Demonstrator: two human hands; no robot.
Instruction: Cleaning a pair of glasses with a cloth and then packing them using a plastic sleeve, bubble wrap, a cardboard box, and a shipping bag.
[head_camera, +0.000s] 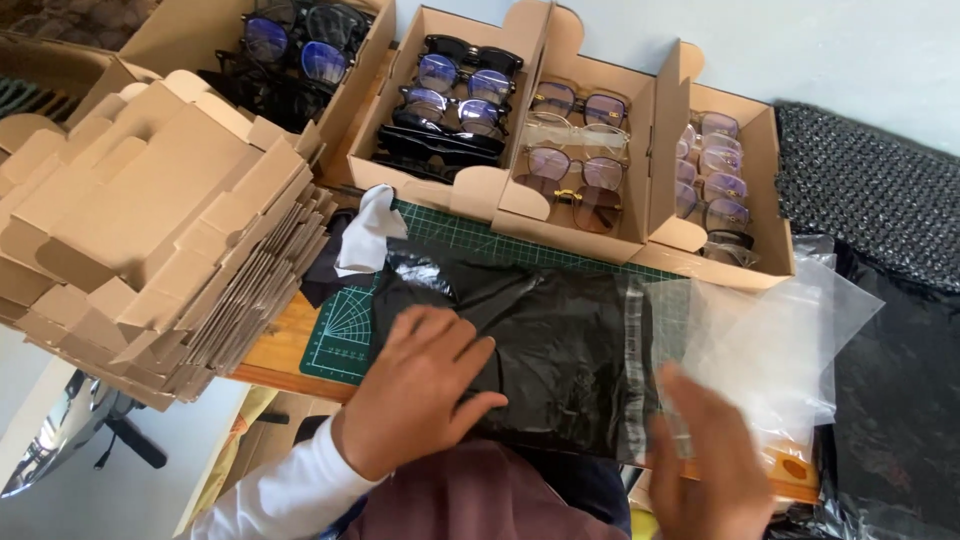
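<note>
My left hand (425, 390) lies flat, fingers spread, on a black plastic mailer bag (560, 350) that rests on a green cutting mat (345, 325). My right hand (705, 465) is blurred and sits at the bag's right end, near its adhesive strip and on the edge of a clear plastic bag (770, 340). I cannot tell whether the right hand grips anything. A white cloth (368, 230) lies just beyond the black bag.
Several open cardboard boxes hold rows of glasses: dark frames (450, 100), brown frames (575, 150), pale frames (715, 175) and more at the back left (300, 50). A tall stack of flat cardboard blanks (150, 220) stands at left. Dark mesh fabric (870, 190) lies right.
</note>
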